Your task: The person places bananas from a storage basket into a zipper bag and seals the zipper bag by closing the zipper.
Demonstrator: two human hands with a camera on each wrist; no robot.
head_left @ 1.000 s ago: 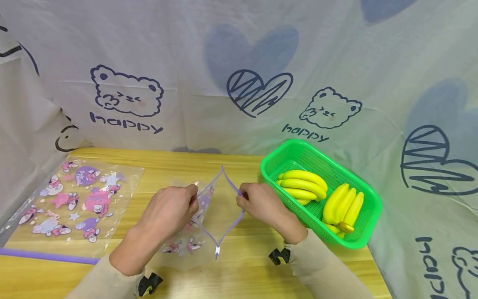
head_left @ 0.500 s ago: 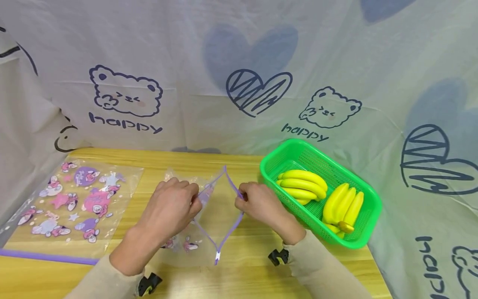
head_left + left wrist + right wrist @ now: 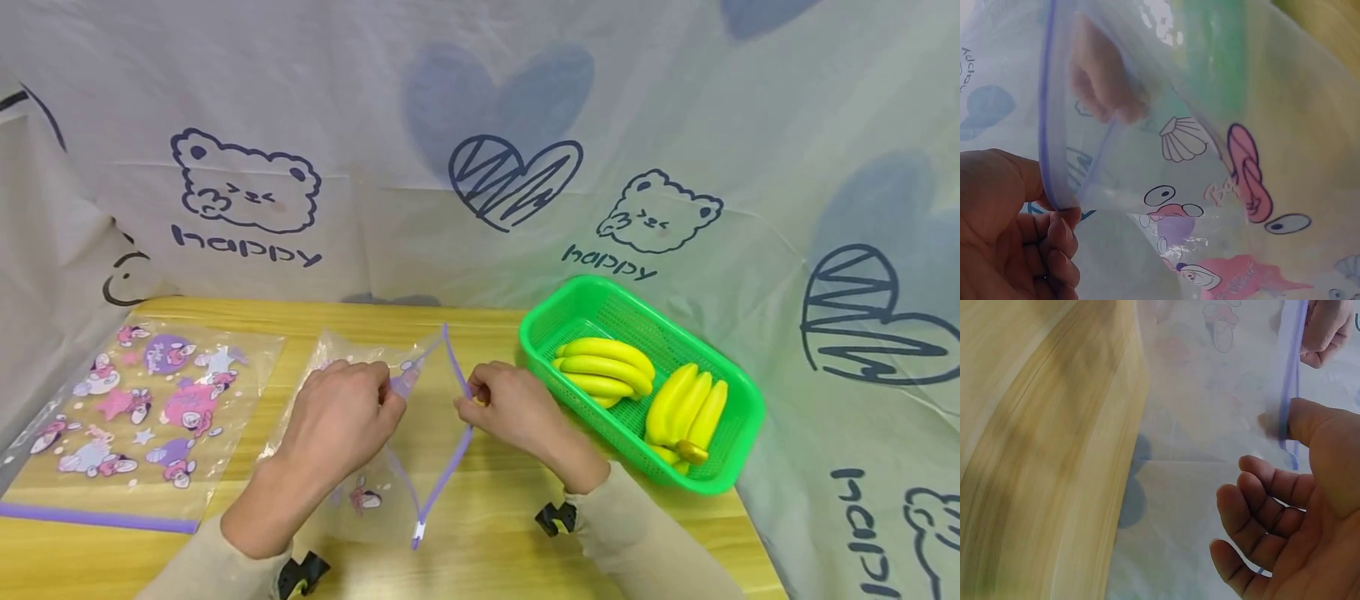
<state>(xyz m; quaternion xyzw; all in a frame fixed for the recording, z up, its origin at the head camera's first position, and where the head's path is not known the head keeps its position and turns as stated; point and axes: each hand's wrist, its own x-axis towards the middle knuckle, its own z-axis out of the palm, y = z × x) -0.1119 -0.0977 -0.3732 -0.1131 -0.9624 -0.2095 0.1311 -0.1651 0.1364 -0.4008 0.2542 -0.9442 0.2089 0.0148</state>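
Observation:
Between the two hands hangs a clear zip bag (image 3: 363,517) printed with pink and purple cartoons. Its purple zip edge (image 3: 444,477) is spread into a pointed opening, with a white slider (image 3: 418,530) at the near end. The left hand (image 3: 341,417) pinches one side of the mouth; in the left wrist view its thumb and fingers (image 3: 1063,262) grip the zip strip. On the opposite side, the right hand (image 3: 517,412) pinches the strip between thumb and index finger, its other fingers loosely curled in the right wrist view. Nothing shows inside the bag.
A second printed zip bag (image 3: 153,417) lies flat at the table's left. To the right stands a green basket (image 3: 566,304) with two bunches of yellow bananas (image 3: 607,365). Behind the wooden table (image 3: 480,550) hangs a printed cloth (image 3: 390,233).
Both hands keep their grip on the bag. The right hand and the mouth have shifted left, the opening is narrower, and more of the bag's film shows behind the left hand.

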